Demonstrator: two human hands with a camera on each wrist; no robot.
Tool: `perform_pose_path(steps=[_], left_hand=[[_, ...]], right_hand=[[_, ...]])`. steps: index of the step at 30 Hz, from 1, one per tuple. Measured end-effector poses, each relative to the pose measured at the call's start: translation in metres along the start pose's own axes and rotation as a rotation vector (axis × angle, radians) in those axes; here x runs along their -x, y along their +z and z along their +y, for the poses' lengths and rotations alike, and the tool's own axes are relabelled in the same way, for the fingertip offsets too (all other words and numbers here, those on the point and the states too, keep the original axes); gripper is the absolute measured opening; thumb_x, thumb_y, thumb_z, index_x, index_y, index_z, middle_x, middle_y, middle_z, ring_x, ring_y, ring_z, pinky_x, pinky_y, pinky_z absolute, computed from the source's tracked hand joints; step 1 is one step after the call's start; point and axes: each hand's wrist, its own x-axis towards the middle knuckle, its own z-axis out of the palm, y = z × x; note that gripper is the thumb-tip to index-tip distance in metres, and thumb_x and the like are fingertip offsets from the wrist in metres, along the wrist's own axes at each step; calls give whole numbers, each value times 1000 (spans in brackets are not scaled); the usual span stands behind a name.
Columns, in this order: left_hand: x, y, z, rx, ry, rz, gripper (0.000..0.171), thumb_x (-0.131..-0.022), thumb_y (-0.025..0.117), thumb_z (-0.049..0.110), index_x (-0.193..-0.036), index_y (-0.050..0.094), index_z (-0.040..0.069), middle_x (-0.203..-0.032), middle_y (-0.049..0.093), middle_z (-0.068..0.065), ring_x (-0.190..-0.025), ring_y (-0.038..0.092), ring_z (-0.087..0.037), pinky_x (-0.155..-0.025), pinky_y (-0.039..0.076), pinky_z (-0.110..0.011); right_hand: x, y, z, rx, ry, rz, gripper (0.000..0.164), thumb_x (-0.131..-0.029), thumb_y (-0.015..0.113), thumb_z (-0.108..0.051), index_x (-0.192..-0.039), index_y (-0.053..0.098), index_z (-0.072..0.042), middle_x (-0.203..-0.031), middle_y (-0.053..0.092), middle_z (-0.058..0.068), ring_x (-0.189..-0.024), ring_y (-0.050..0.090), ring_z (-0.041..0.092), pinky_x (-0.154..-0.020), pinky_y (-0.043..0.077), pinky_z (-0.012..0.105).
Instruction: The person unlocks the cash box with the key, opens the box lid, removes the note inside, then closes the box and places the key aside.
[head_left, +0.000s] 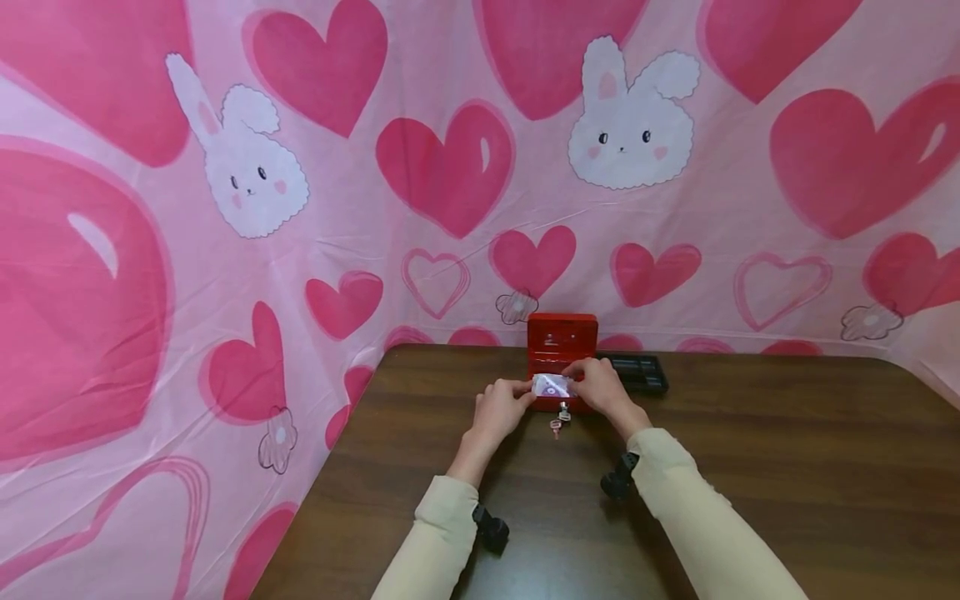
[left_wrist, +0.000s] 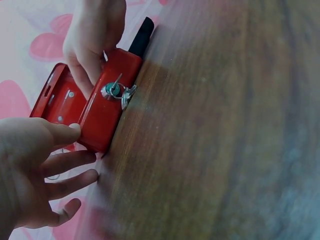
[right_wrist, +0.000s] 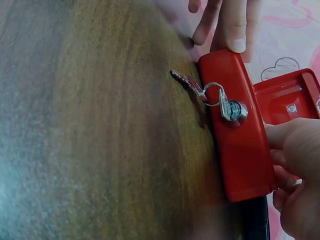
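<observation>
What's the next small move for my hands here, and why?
Probably ease the right hand out of the red box: it reaches inside, by a pale packet, so the raised lid couldn't close safely. The left hand, touching the box's left end, seems placed to steady it.

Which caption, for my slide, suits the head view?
Left grip and right grip at an open box, keys in front, tray beside.

A red cash box [right_wrist: 245, 160] stands upright on the table, its lid [head_left: 562, 330] raised at the back. Ringed keys [right_wrist: 192, 86] hang from its front lock [right_wrist: 234, 112]. A shiny white-and-purple flat item [head_left: 551, 385], indistinct, shows at the opening.
</observation>
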Motion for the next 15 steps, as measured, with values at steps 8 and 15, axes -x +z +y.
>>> perform_pose_path(steps=[8,15], left_hand=[[-1,0,1,-14,-7,4,31,-95,66,29,-123,72,17,-122,72,-4,-110,66,-26,-86,40,-41],[0,0,2,-31,-4,19,30,-95,67,28,-122,73,16,-122,72,-4,-112,66,-26,-85,39,-40]], right_hand=[[6,-2,-1,-57,-5,43,25,-94,64,-13,-116,72,-5,-124,67,19,-110,58,35,-105,44,56],[11,-6,-3,-104,-25,133,23,-94,64,-15,-112,73,-4,-122,67,20,-110,58,36,-102,47,55]])
